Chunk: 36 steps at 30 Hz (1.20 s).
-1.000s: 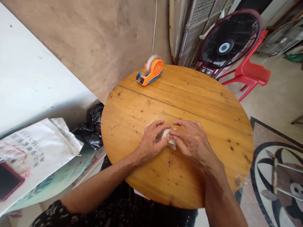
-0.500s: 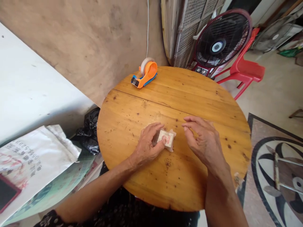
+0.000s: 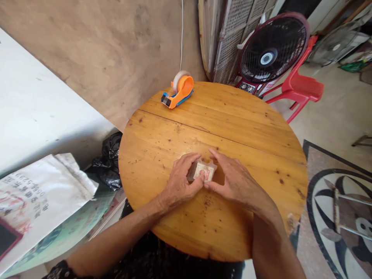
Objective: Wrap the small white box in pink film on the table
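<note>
A small, squarish pale packet (image 3: 204, 171) with red print, in clear plastic wrap, lies on the round wooden table (image 3: 180, 135). Around its left side is my left hand (image 3: 183, 175), the thumb pressing on top and the fingers along the far left edge. My right hand (image 3: 232, 174) curves about the right side with thumb and fingers apart. Its thumb tip is at the near corner, and its fingertips are by the far edge; whether they touch the wrap I cannot tell. The packet's left end is partly hidden by my left hand.
An orange and blue tape dispenser (image 3: 181, 91) stands at the table's far edge by the wall. To the left are a white printed sack (image 3: 43, 186) and a black plastic bag (image 3: 109, 162). A fan (image 3: 267, 58) and a red chair (image 3: 302, 85) stand beyond, at right.
My right hand has moved left and down from beside the packet to its right side, its thumb and fingers spreading apart. My left hand stays on the packet.
</note>
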{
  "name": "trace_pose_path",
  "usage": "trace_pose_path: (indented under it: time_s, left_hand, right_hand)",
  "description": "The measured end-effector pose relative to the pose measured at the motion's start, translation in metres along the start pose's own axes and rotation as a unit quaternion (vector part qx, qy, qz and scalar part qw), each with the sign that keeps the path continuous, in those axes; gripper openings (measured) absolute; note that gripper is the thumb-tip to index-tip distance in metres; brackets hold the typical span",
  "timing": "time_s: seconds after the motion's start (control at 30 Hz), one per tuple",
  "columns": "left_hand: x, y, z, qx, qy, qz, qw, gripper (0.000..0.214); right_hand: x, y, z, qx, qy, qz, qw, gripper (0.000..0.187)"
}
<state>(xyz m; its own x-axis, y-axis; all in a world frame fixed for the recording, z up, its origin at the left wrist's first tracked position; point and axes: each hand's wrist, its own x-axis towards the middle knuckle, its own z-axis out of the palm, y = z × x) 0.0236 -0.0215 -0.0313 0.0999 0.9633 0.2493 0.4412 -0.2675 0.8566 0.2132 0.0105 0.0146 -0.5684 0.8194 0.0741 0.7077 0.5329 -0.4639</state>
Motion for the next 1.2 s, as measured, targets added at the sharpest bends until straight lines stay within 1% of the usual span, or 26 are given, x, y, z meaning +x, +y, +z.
trace_pose_path:
  time_s: [0.23, 0.43, 0.57, 0.67, 0.77, 0.9, 1.07, 1.2]
  left_hand:
    - [0.001, 0.001, 0.001, -0.019, 0.006, -0.020, 1.000, 0.046]
    - [0.000, 0.000, 0.001, -0.048, -0.008, -0.037, 0.998, 0.047]
    - [0.000, 0.000, 0.000, -0.065, -0.007, -0.046, 0.997, 0.046]
    - [0.000, 0.000, -0.002, -0.074, -0.005, -0.037, 0.997, 0.047]
    - [0.000, 0.002, -0.005, -0.087, -0.003, -0.032, 0.996, 0.046]
    - [-0.001, 0.003, -0.007, -0.102, -0.005, -0.034, 0.994, 0.047]
    - [-0.001, -0.001, -0.004, -0.095, -0.002, -0.040, 0.995, 0.046]
    - [-0.002, -0.005, -0.002, -0.083, 0.002, -0.037, 0.996, 0.047]
  right_hand:
    - [0.005, -0.001, 0.005, 0.030, 0.014, -0.033, 0.999, 0.067]
    - [0.005, 0.000, 0.006, 0.033, 0.024, -0.053, 0.998, 0.055]
    - [0.006, -0.001, 0.003, 0.017, 0.062, -0.060, 0.996, 0.047]
    - [0.007, 0.000, 0.000, 0.008, 0.086, -0.061, 0.994, 0.038]
    - [0.009, 0.002, 0.000, 0.015, 0.085, -0.066, 0.994, 0.029]
    - [0.011, 0.005, 0.004, 0.023, 0.081, -0.067, 0.994, 0.024]
    - [0.013, 0.002, 0.008, -0.001, 0.118, -0.083, 0.989, 0.010]
    - [0.015, 0.000, 0.012, -0.035, 0.157, -0.118, 0.980, 0.004]
